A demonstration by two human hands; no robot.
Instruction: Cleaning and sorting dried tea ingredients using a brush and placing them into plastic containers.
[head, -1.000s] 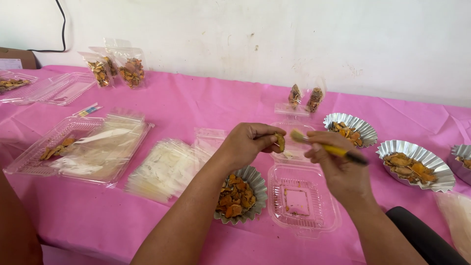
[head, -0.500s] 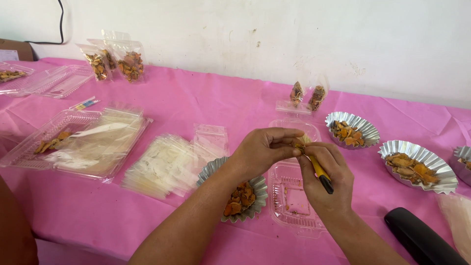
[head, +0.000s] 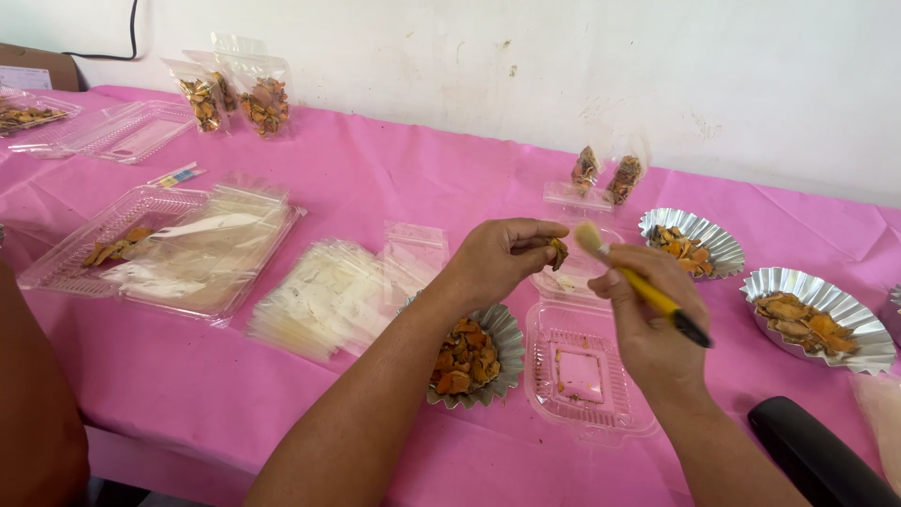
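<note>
Item: left hand (head: 502, 258), raised above the pink-covered surface (head: 375, 188), fingertips pinched together on a small dried orange-brown slice (head: 559, 252), held just over the far edge of an open clear clamshell box (head: 582, 371). Item: right hand (head: 652, 324), grip clamped round a yellow-handled brush (head: 643, 291) with a dark end; its pale bristles point up and left, just beside the held slice, contact not discernible. Item: fluted foil dish (head: 507, 343) of orange dried slices, under the left forearm, touching the clamshell box on its left side. Item: two further foil dishes with the same contents, one (head: 727, 249) beyond the right hand, one (head: 859, 324) to its right, set apart from each other. Item: stack of flat clear pouches (head: 328, 296), left of the near dish. Item: large clear tray (head: 84, 249) with a few slices and loose film, further left. Item: two small filled pouches (head: 605, 176) standing near the wall, beyond the hands. Item: group of larger filled pouches (head: 235, 99) at the far left, beside an empty clear lidded tray (head: 131, 131). Item: black rounded object (head: 817, 451) at the lower right edge, kind not discernible.
</note>
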